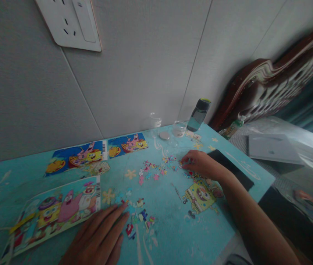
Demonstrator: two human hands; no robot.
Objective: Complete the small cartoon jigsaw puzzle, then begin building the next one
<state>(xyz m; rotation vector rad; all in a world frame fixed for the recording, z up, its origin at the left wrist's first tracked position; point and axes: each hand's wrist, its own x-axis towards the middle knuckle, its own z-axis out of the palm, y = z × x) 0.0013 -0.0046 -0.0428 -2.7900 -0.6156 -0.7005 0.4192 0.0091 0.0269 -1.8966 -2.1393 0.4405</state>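
My left hand (98,237) lies flat on the turquoise cartoon-printed table (167,228), fingers apart, fingertips touching a few loose puzzle pieces (141,215). My right hand (200,164) reaches across to a scatter of several small puzzle pieces (156,170) in the middle of the table, its fingers curled over pieces at the right end of the scatter. Whether it grips one I cannot tell. A printed cartoon picture card (54,213) lies just left of my left hand.
Two more cartoon cards (75,156) (127,143) lie near the wall. A small clear tube (155,121), a round lid (164,135), a clear cup (178,129) and a water bottle (198,115) stand at the back. A dark tablet (232,167) lies at the right edge; a wooden headboard (269,88) beyond.
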